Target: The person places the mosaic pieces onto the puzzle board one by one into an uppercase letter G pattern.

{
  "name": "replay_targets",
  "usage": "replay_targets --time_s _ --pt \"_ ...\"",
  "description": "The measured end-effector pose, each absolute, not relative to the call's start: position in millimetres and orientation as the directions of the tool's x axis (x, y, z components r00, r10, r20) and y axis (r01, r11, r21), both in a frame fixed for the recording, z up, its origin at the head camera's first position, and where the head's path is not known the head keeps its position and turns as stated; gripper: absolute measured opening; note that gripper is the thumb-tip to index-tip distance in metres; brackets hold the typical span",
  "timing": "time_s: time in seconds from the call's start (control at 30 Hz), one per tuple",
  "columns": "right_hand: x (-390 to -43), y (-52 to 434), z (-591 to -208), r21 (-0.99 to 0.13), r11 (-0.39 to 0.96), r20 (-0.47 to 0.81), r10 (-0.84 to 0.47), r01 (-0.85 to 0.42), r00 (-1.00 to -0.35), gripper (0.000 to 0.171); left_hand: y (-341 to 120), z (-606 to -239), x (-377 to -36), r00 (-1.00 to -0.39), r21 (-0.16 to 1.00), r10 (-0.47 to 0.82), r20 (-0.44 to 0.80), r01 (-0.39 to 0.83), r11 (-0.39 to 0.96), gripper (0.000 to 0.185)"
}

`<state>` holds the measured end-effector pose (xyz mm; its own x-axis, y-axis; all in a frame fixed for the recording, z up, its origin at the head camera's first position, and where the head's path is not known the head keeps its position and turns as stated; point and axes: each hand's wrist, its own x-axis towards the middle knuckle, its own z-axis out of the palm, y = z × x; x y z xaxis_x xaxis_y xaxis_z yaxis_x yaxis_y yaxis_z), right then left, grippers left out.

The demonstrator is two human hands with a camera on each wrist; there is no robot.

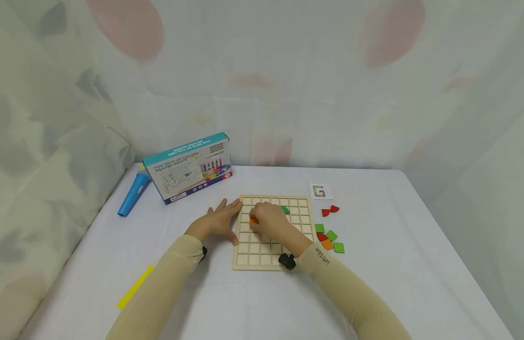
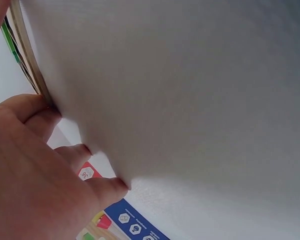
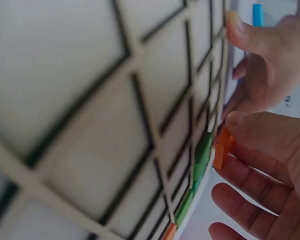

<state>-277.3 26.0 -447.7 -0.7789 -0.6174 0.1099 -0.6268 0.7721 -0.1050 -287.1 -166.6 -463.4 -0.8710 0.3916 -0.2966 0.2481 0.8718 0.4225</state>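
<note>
A wooden grid board lies on the white table. My right hand is over its upper left cells, pinching an orange tile between thumb and fingers. Close by that tile, green tiles sit in the grid, and a bit of another orange tile shows at the bottom of the right wrist view. In the head view, a green tile shows in the top row, beyond my right hand. My left hand, fingers spread, touches the board's left edge with thumb and fingertips.
Right of the board lie loose green tiles, orange and red ones, plus two red pieces. A pattern card with a letter G lies behind them. A box, a blue microphone-shaped object and a yellow strip are leftward.
</note>
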Motion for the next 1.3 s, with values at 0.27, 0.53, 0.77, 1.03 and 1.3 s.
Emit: replay_targets --time_s 0.27,0.53,0.77,1.03,1.3 --pt "-268 27 -454 -0.070 0.758 0.135 -0.637 -0.649 -0.759 0.014 -167 -464 -286 -0.870 0.426 0.400 -0.288 0.257 0.867 0.121" --pt "-266 27 -455 -0.082 0.765 0.138 -0.626 -0.639 -0.767 0.015 -167 -464 -286 -0.869 0.433 0.403 -0.288 0.258 0.864 0.121" --pt "-266 27 -455 -0.085 0.765 0.119 -0.629 -0.639 -0.768 0.019 -167 -464 -287 -0.869 0.434 0.400 -0.292 0.252 0.865 0.121" --pt "-266 28 -454 -0.074 0.767 0.085 -0.632 -0.637 -0.770 0.022 -167 -465 -288 -0.868 0.437 0.400 -0.294 0.250 0.864 0.122" --pt "-268 28 -453 -0.103 0.763 0.049 -0.636 -0.638 -0.770 0.019 -167 -465 -287 -0.867 0.440 0.403 -0.292 0.252 0.862 0.121"
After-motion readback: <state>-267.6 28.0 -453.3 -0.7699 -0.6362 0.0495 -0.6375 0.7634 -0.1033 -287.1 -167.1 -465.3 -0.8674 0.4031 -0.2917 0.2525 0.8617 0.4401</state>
